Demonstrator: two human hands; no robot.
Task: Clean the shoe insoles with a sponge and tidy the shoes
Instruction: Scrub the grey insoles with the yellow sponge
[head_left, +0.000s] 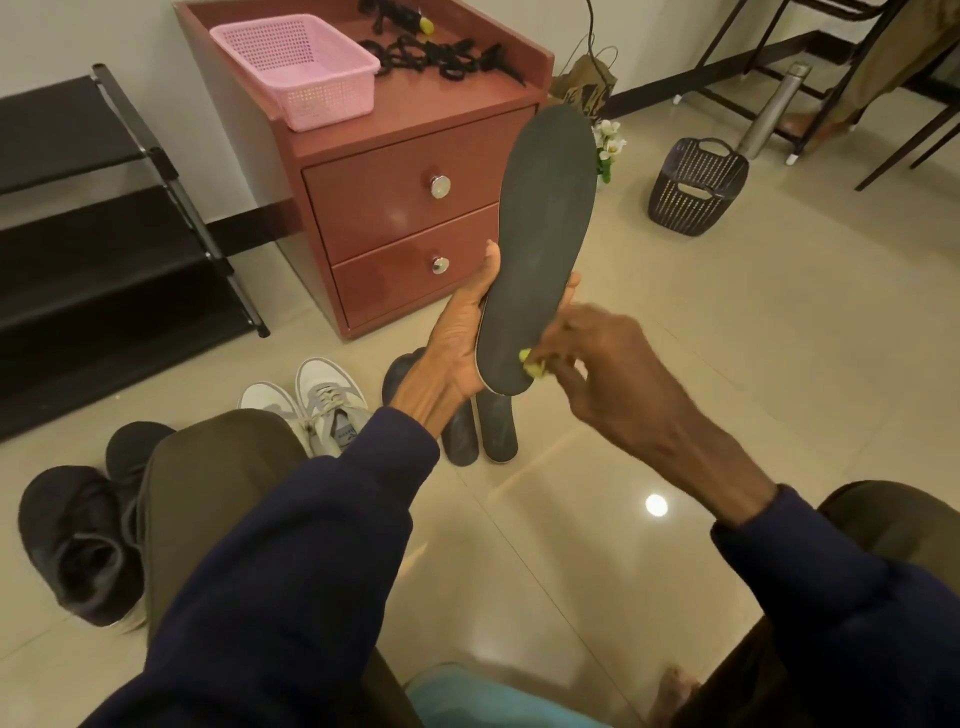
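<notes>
My left hand (457, 343) grips a dark grey insole (540, 228) near its heel and holds it upright, toe end up. My right hand (608, 374) pinches a small yellow-green sponge (532, 364) against the lower edge of that insole; most of the sponge is hidden by my fingers. Other dark insoles (483, 426) lie on the floor right below. A pair of white-grey sneakers (317, 400) stands to their left. Black shoes (88, 530) sit at the far left beside my knee.
A red-brown two-drawer cabinet (405, 208) stands ahead, carrying a pink basket (301, 67) and black laces (441, 52). A black shoe rack (104, 234) is at the left. A dark mesh basket (696, 187) and a steel bottle (774, 109) stand on the tiled floor at the right.
</notes>
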